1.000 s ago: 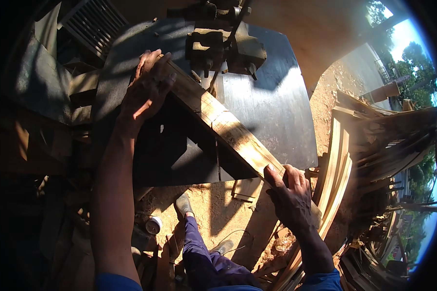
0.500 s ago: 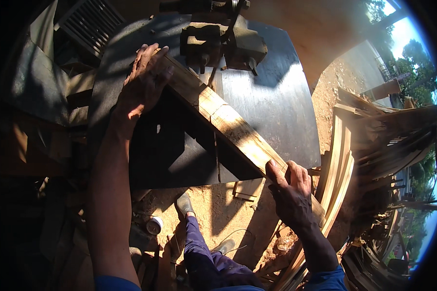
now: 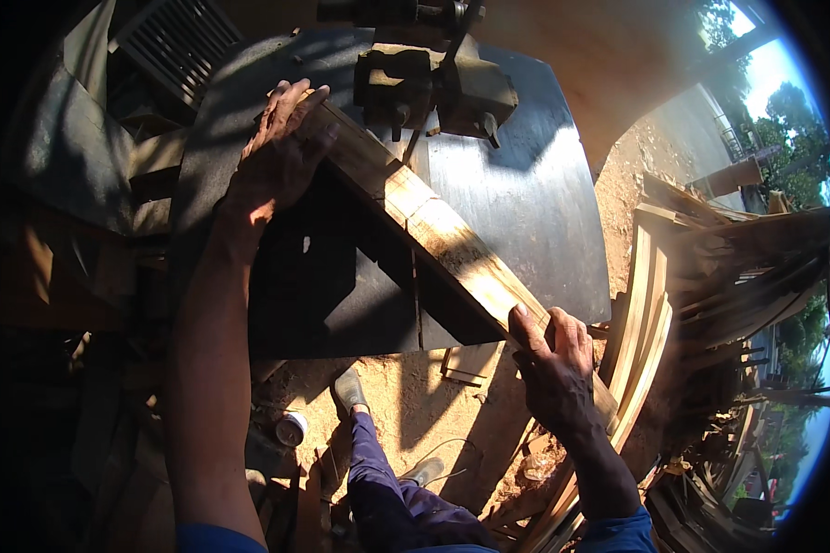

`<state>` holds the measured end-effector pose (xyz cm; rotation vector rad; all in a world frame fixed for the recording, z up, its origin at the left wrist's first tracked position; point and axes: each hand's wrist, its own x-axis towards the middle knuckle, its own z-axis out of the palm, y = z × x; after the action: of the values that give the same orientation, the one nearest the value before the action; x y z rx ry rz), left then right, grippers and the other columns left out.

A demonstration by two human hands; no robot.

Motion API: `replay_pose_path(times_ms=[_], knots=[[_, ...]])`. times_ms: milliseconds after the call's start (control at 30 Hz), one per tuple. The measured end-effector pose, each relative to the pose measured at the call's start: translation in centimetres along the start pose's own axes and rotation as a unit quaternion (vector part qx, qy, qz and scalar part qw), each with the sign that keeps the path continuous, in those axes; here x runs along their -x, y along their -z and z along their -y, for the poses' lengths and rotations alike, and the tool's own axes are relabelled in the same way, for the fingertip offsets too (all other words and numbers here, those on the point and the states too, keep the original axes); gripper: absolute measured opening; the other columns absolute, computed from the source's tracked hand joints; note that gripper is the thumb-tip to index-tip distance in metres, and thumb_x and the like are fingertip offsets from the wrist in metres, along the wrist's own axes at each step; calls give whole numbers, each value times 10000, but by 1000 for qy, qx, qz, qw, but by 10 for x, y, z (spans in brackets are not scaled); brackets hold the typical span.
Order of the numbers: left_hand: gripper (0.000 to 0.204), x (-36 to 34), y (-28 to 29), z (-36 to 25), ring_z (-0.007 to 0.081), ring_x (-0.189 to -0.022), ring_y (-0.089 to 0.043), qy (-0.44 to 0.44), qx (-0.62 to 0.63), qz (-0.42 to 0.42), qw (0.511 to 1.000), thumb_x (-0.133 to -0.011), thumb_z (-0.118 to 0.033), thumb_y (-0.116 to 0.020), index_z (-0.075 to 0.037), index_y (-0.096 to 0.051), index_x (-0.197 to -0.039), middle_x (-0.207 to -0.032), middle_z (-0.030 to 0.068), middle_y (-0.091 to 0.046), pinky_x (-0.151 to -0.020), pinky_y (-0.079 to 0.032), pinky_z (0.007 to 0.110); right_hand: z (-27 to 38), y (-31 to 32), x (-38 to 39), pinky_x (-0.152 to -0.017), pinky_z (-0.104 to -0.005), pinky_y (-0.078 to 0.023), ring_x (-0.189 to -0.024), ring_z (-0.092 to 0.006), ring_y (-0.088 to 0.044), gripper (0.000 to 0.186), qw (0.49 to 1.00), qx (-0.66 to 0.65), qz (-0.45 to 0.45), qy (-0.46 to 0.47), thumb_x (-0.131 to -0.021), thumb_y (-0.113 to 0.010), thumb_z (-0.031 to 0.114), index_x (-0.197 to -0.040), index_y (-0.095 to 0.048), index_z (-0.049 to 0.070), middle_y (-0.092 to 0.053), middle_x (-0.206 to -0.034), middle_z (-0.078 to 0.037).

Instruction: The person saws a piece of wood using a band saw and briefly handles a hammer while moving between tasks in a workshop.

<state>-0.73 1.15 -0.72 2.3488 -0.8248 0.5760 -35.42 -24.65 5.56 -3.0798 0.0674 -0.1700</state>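
1. Timber beam (image 3: 475, 258) lies aslant across the dark table (image 3: 553, 221); its far end sits at the left hand (image 3: 272, 170), and its near end runs out past the table's front edge beside the right hand (image 3: 558, 382).

2. Progress, as I judge it: the beam is already laid on the table and steadied toward both ends; a thin line crosses its upper face near the middle, though I cannot tell whether it is a mark or a shallow cut; no part is seen severed from it, so most of the work on this piece seems left.

3. Machine guide blocks (image 3: 475, 97) stand just beyond the beam's far side; whether any blade meets the wood I cannot tell; a narrow slot (image 3: 417, 304) runs from beneath the beam to the table's front edge.

4. Left fingers are slightly spread and bent over the far end; the wood lies under them and to their right; how hard they press cannot be told.

5. Right thumb rests on the upper face, the other fingers bunched together along the right edge; the beam is pinched between them, its tip continuing past the hand toward some curved boards (image 3: 653, 336).
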Motion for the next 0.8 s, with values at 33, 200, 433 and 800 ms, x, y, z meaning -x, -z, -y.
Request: replay_pose_path(times_ms=[33,200,433,800], knots=[[580,0,0,-1,327,-1506,-273,4,-1,1,1000,-1014,-502,-495,-212,-440,-1512,-1584,84,-366,-1195,-341,467,-1,-2,0,-960,-516,-420,-1143,-394,-520,708,1000,8,-10,8,-792,-754,108,-1455,-521,196,-501,-1272,-222],[577,-1,-2,7,324,-1498,-288,-15,-21,-5,1000,-1019,-503,-485,-209,-437,-1513,-1569,82,-382,-1189,-353,461,-2,-2,-2,-919,-515,-436,-1107,-388,-541,724,999,16,-31,21,-779,-759,122,-1457,-521,212,-513,-1239,-221],[568,-1,1,1,321,-1494,-297,1,-12,-4,1000,-1020,-494,-493,-206,-444,-1507,-1563,76,-390,-1189,-352,459,1,1,-5,-998,-511,-418,-1163,-404,-517,635,1000,11,-3,1,-823,-722,108,-1430,-541,160,-511,-1269,-223],[564,-2,4,-2,372,-1497,-280,2,9,3,1000,-1020,-492,-500,-192,-454,-1495,-1572,142,-376,-1202,-314,492,-2,-2,-4,-941,-515,-441,-1127,-386,-541,696,1000,29,-9,3,-794,-765,134,-1443,-531,227,-510,-1257,-220]])
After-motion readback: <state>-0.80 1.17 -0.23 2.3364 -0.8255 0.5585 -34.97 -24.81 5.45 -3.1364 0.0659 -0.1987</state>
